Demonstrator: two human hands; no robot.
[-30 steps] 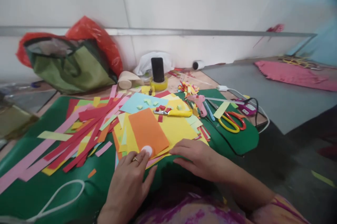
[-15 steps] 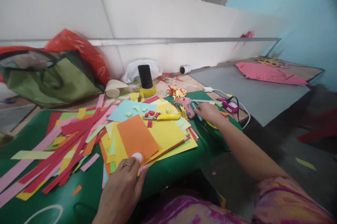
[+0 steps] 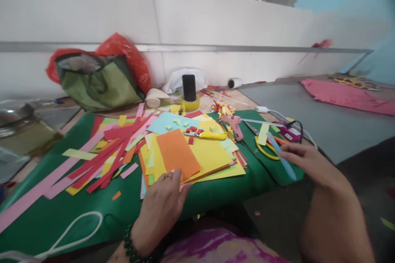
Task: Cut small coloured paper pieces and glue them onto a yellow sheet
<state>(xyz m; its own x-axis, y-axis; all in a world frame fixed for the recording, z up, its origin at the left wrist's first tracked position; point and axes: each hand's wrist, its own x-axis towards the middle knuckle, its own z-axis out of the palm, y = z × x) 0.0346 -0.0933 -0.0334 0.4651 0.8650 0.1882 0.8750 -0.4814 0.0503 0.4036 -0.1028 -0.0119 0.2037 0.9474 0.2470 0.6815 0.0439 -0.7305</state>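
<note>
My left hand [image 3: 163, 203] rests at the near edge of an orange sheet [image 3: 177, 154] on the stacked coloured paper. Its fingers bend over the edge; what they hold, if anything, is hidden. At the right, my right hand [image 3: 305, 162] pinches a light blue strip [image 3: 285, 162]. Yellow-handled scissors [image 3: 267, 150] lie just left of that hand, partly under a pale green strip [image 3: 263, 133]. A yellow cutter [image 3: 212, 135] and small red pieces [image 3: 191, 129] sit on the stack. Beside it is a pink glue gun [image 3: 235, 126].
Many coloured strips [image 3: 114, 147] cover the left of the green surface [image 3: 129, 209]. Behind stand a green bag [image 3: 98, 84], a phone [image 3: 189, 87] and yellow tape [image 3: 190, 104]. A white cord [image 3: 98, 222] loops at front left. A purple device [image 3: 290, 132] sits right.
The camera view has turned left. My right hand has moved away from the glue gun toward the near right, carrying the light blue strip. The scissors are now more exposed.
</note>
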